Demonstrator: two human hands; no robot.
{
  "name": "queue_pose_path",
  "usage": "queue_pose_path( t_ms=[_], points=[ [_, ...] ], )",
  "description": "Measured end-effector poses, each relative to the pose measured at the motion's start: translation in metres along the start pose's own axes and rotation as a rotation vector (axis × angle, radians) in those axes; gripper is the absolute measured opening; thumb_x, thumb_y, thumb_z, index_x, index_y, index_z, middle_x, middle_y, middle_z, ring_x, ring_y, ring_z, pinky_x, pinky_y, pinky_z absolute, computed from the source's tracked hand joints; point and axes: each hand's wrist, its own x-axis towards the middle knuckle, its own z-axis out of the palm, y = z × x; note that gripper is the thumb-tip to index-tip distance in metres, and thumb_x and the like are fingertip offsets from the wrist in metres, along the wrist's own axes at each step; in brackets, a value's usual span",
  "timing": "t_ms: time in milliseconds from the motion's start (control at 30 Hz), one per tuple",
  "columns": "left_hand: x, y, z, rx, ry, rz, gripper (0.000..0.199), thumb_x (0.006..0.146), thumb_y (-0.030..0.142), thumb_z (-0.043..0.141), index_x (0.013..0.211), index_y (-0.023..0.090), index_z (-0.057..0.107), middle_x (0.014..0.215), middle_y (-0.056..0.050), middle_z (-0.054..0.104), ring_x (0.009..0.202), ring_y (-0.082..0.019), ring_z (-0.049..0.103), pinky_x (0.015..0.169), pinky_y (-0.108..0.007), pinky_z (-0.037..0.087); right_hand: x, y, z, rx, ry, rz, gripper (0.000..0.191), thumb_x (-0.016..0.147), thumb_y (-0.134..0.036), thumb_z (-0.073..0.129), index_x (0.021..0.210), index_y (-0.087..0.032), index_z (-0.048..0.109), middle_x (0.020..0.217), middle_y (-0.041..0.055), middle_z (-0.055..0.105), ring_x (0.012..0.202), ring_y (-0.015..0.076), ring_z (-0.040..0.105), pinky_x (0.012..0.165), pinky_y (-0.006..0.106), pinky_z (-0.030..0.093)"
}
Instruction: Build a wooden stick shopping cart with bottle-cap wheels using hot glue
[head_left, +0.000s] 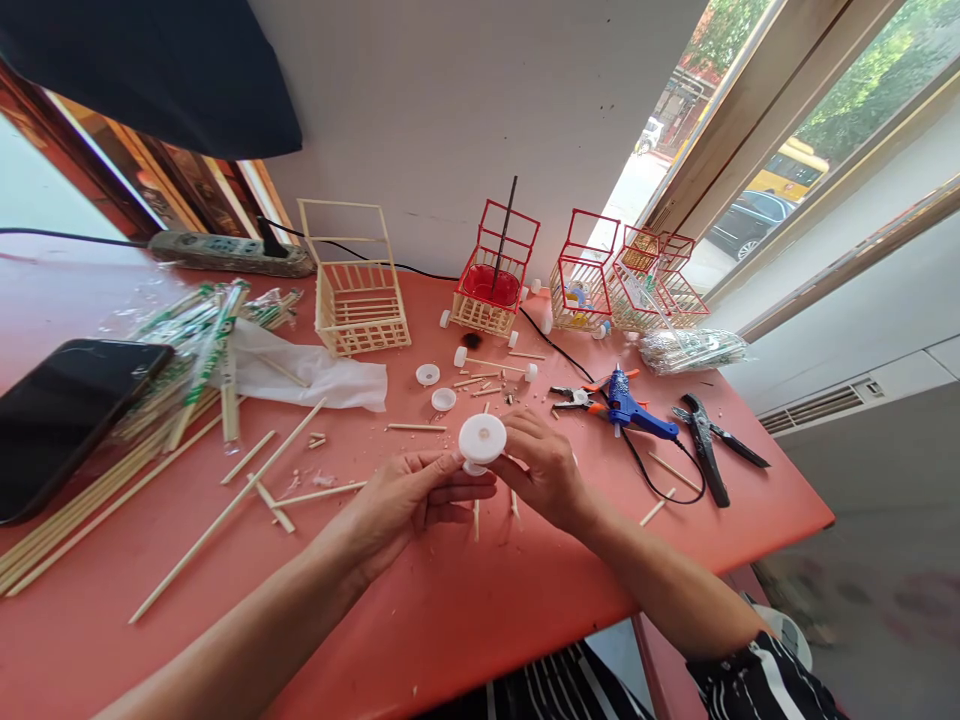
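On the tabletop [450, 620], both hands meet at a wheel [481, 440] near the middle. A phone [67, 415] lies far left, a glue gun [634, 410] and pliers [709, 440] right, stick carts [360, 285] behind.

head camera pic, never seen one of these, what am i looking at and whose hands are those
The picture comes from a camera worn on a person's head, looking forward and down, so the two bare arms reaching in from the bottom belong to the wearer. There is no machine here.

The left hand and right hand together hold a white round wheel just above a red table.

On the table lie loose wooden sticks, two more white wheels, a blue glue gun with its cord, black pliers, and a dark phone at the left. Along the wall stand small carts built from sticks: a plain cart and red-topped carts, one holding a red dish. A window is at the right.
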Motion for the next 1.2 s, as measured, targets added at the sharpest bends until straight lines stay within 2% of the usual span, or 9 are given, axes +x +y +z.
queue_pose_path(
  t_ms=[200, 400, 733, 1200],
  points=[
    [-0.0017, 0.0019, 0.0042, 0.003, 0.020, -0.018, 0.057, 0.047, 0.052, 0.099, 0.086, 0.015, 0.080, 0.092, -0.012, 0.081, 0.091, -0.028, 0.078, 0.061, -0.023, 0.059, 0.0018, 0.0003, -0.0009, -0.005, 0.037, -0.044, 0.019, 0.104, -0.028, 0.056, 0.091, -0.019, 0.067, 0.080, 0.0053, 0.068, 0.080, 0.0189, 0.059, 0.079, 0.032, 0.049],
    [-0.0025, 0.0041, 0.0085, -0.010, 0.034, -0.028, 0.060, 0.042, 0.052, 0.100, 0.085, 0.015, 0.081, 0.090, -0.012, 0.082, 0.091, -0.029, 0.078, 0.061, -0.024, 0.060, -0.0006, 0.0026, -0.0002, -0.002, 0.050, -0.039, 0.025, 0.106, -0.031, 0.051, 0.090, -0.019, 0.066, 0.081, 0.0065, 0.068, 0.080, 0.0193, 0.059, 0.076, 0.032, 0.050],
    [-0.0007, 0.0012, 0.0060, -0.059, 0.001, -0.026, 0.055, 0.044, 0.049, 0.100, 0.084, 0.016, 0.081, 0.092, -0.012, 0.082, 0.090, -0.028, 0.078, 0.061, -0.024, 0.061, -0.0008, 0.0029, 0.0022, -0.002, 0.049, -0.037, 0.018, 0.104, -0.028, 0.055, 0.095, -0.019, 0.068, 0.084, 0.0064, 0.069, 0.082, 0.0195, 0.059, 0.079, 0.033, 0.051],
    [-0.0002, -0.0003, 0.0047, -0.038, -0.009, -0.019, 0.056, 0.047, 0.050, 0.099, 0.087, 0.015, 0.081, 0.096, -0.012, 0.081, 0.092, -0.028, 0.078, 0.061, -0.022, 0.059, -0.0005, 0.0010, 0.0022, 0.006, 0.040, -0.006, 0.021, 0.104, -0.029, 0.055, 0.089, -0.020, 0.067, 0.079, 0.0042, 0.068, 0.079, 0.0182, 0.058, 0.078, 0.032, 0.048]
  ],
)
